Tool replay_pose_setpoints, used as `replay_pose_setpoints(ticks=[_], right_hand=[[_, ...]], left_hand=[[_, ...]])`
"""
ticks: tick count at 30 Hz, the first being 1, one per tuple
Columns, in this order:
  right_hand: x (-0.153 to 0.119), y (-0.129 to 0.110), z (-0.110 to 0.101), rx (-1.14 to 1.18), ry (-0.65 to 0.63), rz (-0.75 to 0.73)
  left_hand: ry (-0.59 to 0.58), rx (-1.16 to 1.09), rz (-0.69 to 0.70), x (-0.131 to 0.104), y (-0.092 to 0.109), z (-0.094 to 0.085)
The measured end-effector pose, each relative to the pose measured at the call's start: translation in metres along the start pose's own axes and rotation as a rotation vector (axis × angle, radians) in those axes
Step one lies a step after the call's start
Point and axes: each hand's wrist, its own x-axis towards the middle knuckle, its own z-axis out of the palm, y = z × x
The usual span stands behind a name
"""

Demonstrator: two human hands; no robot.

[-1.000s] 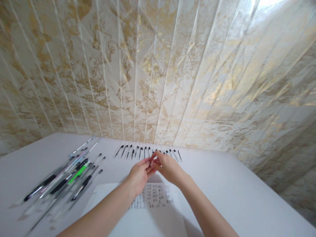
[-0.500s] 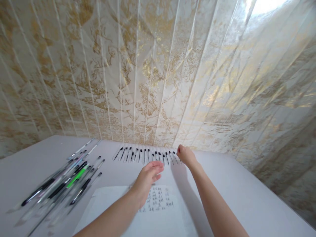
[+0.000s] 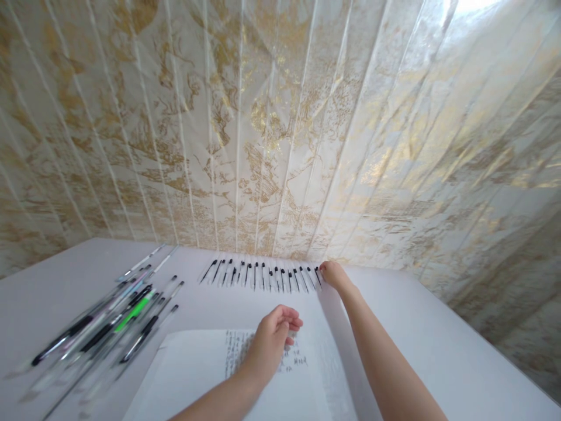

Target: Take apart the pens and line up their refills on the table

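Observation:
A row of slim clear pens with black ends (image 3: 263, 276) lies side by side near the back edge of the table. At its right end, my right hand (image 3: 335, 275) is closed, fingertips bent together against the black end of the last pen (image 3: 318, 278). Most of those fingertips face away, so the exact grip is partly hidden. My left hand (image 3: 276, 339) hovers over a sheet of paper (image 3: 197, 374) with handwriting, its fingers loosely curved and apart from the thumb. Nothing shows in it.
A loose pile of pens (image 3: 109, 321), among them a bright green one (image 3: 132, 314), spreads over the left of the white table (image 3: 438, 345). Behind the table hangs a pleated curtain (image 3: 272, 146) with a gold pattern.
My right hand has shifted slightly right, uncovering the last pen of the row. My left hand has drawn back from the row, nearer to me and slightly right, over the paper.

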Motion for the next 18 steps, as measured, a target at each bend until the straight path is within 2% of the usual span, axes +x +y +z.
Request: replay_pose_setpoints(ticks=[4,6,8,12,18], right_hand=[[-0.002,-0.004,0.0,0.05,-0.01,-0.009],[-0.002,-0.007,0.0,0.073,-0.023,-0.006],[-0.002,-0.009,-0.001,0.093,-0.04,0.007],[-0.002,-0.011,-0.003,0.125,-0.062,0.039],[-0.003,-0.013,-0.005,0.149,-0.049,0.066]], left_hand=[[-0.003,0.506,0.394,-0.015,-0.008,0.009],[0.012,0.692,0.51,-0.02,-0.012,0.011],[0.027,0.786,0.516,-0.022,-0.015,0.012],[0.033,0.832,0.442,-0.022,-0.014,0.011],[-0.04,0.86,0.409,-0.026,-0.007,0.013]])
